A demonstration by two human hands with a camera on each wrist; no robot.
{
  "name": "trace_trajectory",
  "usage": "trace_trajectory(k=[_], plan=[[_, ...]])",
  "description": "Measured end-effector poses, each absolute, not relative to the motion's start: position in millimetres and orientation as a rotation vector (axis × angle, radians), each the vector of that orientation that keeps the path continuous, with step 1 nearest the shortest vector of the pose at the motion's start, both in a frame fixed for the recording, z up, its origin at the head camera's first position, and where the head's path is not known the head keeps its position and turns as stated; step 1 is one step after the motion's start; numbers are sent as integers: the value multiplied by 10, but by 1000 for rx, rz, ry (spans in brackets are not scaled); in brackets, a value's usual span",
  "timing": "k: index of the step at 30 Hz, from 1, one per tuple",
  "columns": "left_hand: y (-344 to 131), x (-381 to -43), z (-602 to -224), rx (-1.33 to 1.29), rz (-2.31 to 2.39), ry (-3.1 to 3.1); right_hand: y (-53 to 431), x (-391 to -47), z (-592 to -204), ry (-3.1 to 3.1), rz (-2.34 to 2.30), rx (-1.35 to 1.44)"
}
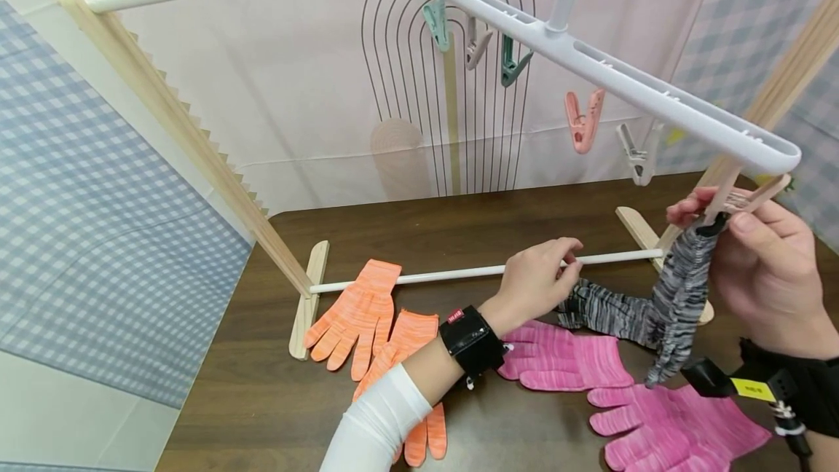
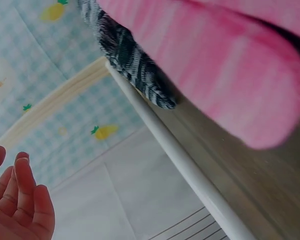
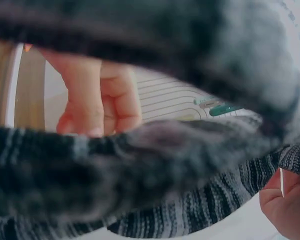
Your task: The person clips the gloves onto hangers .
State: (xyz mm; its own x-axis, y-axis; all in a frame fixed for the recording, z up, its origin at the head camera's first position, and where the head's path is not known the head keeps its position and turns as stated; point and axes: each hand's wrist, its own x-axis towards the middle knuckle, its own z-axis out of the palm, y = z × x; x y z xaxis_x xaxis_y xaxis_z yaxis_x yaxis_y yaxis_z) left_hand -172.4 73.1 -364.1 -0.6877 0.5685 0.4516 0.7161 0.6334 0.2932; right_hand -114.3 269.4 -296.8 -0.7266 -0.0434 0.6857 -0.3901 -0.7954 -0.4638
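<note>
At the right end of the white hanger (image 1: 616, 68), my right hand (image 1: 763, 261) pinches the cuff of a grey-and-black knit glove (image 1: 682, 282) beside a pale clothespin (image 1: 724, 191). The glove hangs down toward the table. Another stretch of the same grey knit (image 1: 609, 304) reaches left to beside my left hand (image 1: 540, 275). In the left wrist view, the fingers of my left hand (image 2: 22, 205) are loosely bent with nothing between them. The right wrist view has grey knit (image 3: 190, 165) close to the lens and my right fingertips (image 3: 285, 200) at its edge.
Two pink gloves (image 1: 570, 359) and two orange gloves (image 1: 360, 319) lie on the dark wooden table (image 1: 262, 414). Several clothespins (image 1: 583, 122) hang from the hanger. A wooden rack (image 1: 190, 144) with a white lower bar (image 1: 452, 274) stands around the hanger.
</note>
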Motion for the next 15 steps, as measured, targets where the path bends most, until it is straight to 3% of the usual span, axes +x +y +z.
trace_trajectory(k=[15], plan=[[540, -1781, -3748, -1021, -624, -2548, 2866, -1093, -3069, -915, 2531, 1041]])
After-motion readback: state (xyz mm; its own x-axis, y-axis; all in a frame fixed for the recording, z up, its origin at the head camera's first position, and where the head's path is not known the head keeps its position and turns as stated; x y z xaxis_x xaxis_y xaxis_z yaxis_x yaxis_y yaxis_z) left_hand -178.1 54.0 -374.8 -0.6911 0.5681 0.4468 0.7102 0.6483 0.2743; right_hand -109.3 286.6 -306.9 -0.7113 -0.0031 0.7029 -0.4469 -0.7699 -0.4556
